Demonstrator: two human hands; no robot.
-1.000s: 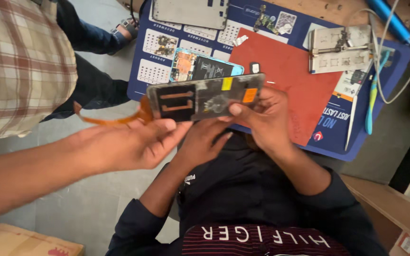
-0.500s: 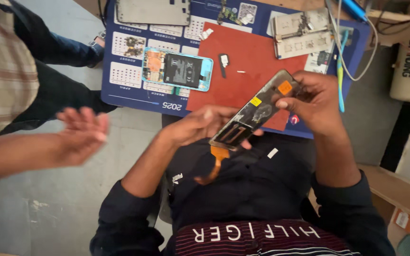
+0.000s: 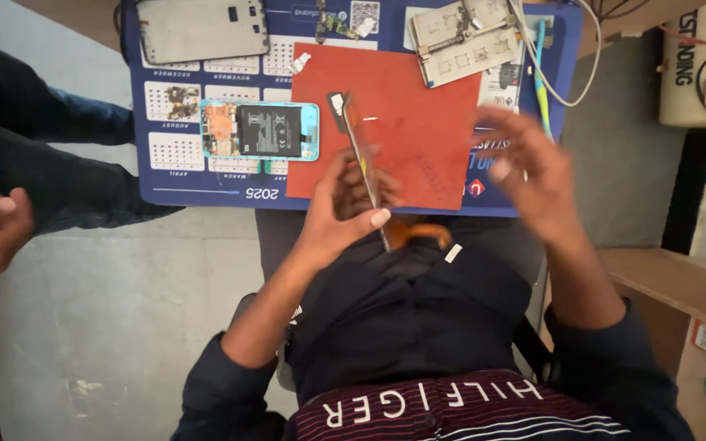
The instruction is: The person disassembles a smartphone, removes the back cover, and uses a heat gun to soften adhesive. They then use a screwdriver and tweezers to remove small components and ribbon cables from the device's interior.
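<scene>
Edgewise, one phone screen (image 3: 361, 167) in left hand (image 3: 338, 214) (right hand (image 3: 533, 175) free)

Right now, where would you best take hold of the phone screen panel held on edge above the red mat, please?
Grip the screen panel by its long edges near the middle, coming from the right, since the left hand already clasps the other face. It stands edge-on, and the orange flex cable hangs from its lower end, so avoid that end.

A thin phone display panel (image 3: 363, 167) stands on edge in the left hand (image 3: 345, 204), so only its narrow side shows, running up and away from the fingers. An orange flex ribbon (image 3: 420, 234) curls out from its lower end (just below that hand). The right hand (image 3: 529, 175), spread open, hovers apart from it.
</scene>
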